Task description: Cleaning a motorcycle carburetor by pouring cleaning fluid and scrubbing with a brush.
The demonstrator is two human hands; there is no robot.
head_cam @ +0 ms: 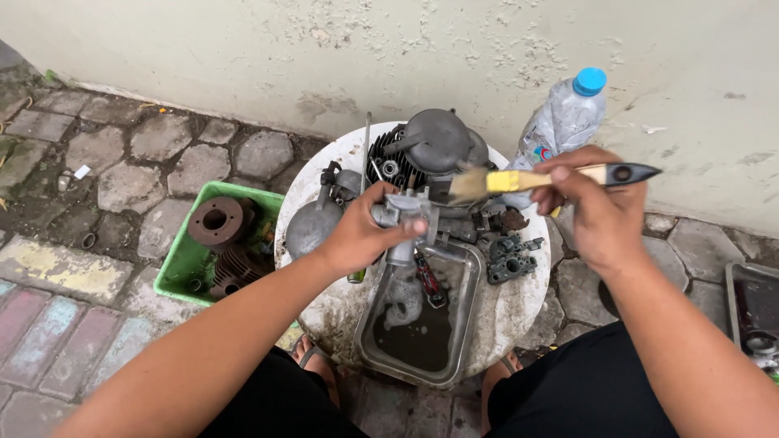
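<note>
Left hand [357, 235] — our grip is clenched around a grey metal engine part [403, 215], held just above the steel tray [466, 308] of dark liquid. Right hand [596, 203] grasps the paintbrush [535, 178], bristles touching the part. Around us on the round white worktop [519, 304]: more grimy engine pieces, a plastic bottle [564, 118] at the wall, a green crate [182, 264] on the paving beside it

Your left hand [361, 235] grips a small grey metal part [403, 212] above the metal tray [462, 324] of dark liquid on the round white table [519, 304]. Your right hand [592, 207] holds a paintbrush [519, 180], bristles near the part. A plastic bottle [564, 118] stands behind; a green basket [182, 272] sits left.
</note>
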